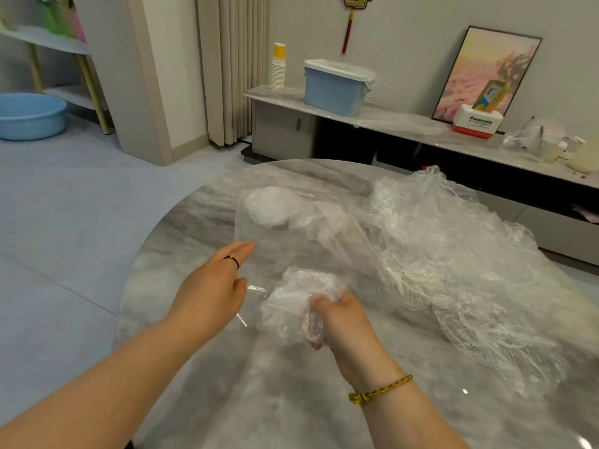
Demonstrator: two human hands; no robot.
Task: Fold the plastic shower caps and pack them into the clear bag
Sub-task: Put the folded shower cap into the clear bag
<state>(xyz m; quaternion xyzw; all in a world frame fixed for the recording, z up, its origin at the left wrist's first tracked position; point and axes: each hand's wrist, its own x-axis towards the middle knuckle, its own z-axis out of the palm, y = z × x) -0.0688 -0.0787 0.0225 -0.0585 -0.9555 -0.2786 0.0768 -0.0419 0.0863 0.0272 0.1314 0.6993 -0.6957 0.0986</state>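
My right hand (pixel 340 319) grips a bunched, crumpled shower cap (pixel 291 299) just above the marble table. The clear bag (pixel 291 234) lies in front of it, mouth toward me, with whitish folded caps (pixel 275 205) inside at its far end. My left hand (pixel 217 286) is at the bag's near left edge with its fingers stretched forward and the thumb by the plastic; whether it pinches the edge I cannot tell. A large heap of loose shower caps (pixel 453 260) spreads over the right side of the table.
The round marble table (pixel 201 367) drops off to tiled floor on the left. Behind it runs a low cabinet (pixel 405 124) with a blue lidded box (pixel 335 89), stacked paper cups (pixel 278 68), a Panasonic box (pixel 478 123) and a framed picture. A blue basin (pixel 30 115) sits far left.
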